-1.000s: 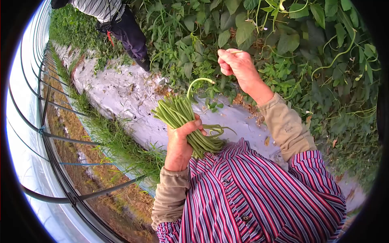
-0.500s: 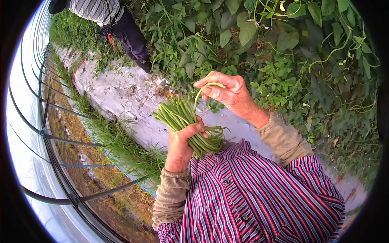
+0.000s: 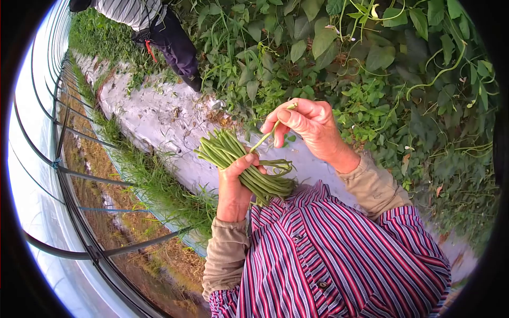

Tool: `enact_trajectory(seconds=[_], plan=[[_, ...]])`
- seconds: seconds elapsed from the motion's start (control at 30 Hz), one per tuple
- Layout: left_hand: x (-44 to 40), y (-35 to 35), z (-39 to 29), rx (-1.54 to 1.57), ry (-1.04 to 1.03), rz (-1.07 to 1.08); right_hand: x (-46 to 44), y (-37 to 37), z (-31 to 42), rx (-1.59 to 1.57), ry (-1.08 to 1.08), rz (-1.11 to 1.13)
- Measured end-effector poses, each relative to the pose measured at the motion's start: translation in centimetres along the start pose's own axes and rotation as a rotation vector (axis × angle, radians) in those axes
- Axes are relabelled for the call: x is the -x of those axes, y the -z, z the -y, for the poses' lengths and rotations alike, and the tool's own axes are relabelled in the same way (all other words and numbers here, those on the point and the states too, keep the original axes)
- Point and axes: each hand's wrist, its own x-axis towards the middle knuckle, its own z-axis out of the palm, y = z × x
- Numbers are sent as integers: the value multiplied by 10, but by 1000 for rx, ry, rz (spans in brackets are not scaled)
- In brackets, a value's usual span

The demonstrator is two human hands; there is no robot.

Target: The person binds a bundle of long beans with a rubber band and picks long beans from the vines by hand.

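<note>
A thick bundle of long green bean pods [image 3: 225,148] is clasped in my left hand [image 3: 236,185], its thumb across the front. The cut-looking ends fan out to the upper left, and the pods curl back on the right near the striped shirt. My right hand [image 3: 313,130] is up and to the right of the bundle, pinching one single pod [image 3: 263,139] between thumb and fingers. That pod runs from the right fingertips down to the bundle beside my left thumb. Its lower end is hidden there.
Leafy bean plants [image 3: 382,58] with hanging pods fill the right and top. Another person [image 3: 172,42] stands at the upper left. Pale ground sheeting [image 3: 154,116] runs between the plants and a grass strip [image 3: 164,185]. Metal hoops [image 3: 101,180] and clear plastic curve along the left.
My right hand has come down from the plants to the single curved pod and taken hold of it. The pod is now pulled straighter. My left hand keeps its grip on the bundle.
</note>
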Motion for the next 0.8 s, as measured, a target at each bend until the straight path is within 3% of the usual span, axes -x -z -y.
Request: enact_trajectory(seconds=[0.2,0.33,0.47,0.57,0.67,0.73,0.8], plan=[[-15,21,4,176,10,-80,27,-18,-11,119,2,140],[-12,20,5,131,26,-208,39,-32,-25,562,391,384],[-15,28,12,43,-81,-297,52,-40,-31,649,410,513],[-12,35,9,47,-132,-334,52,-38,-20,550,295,618],[-9,59,3,22,-172,-327,50,-24,0,311,126,537],[-3,69,-4,-30,-174,-350,46,-9,28,301,26,512],[2,67,-6,-47,-200,-329,39,-2,42,490,-53,430]])
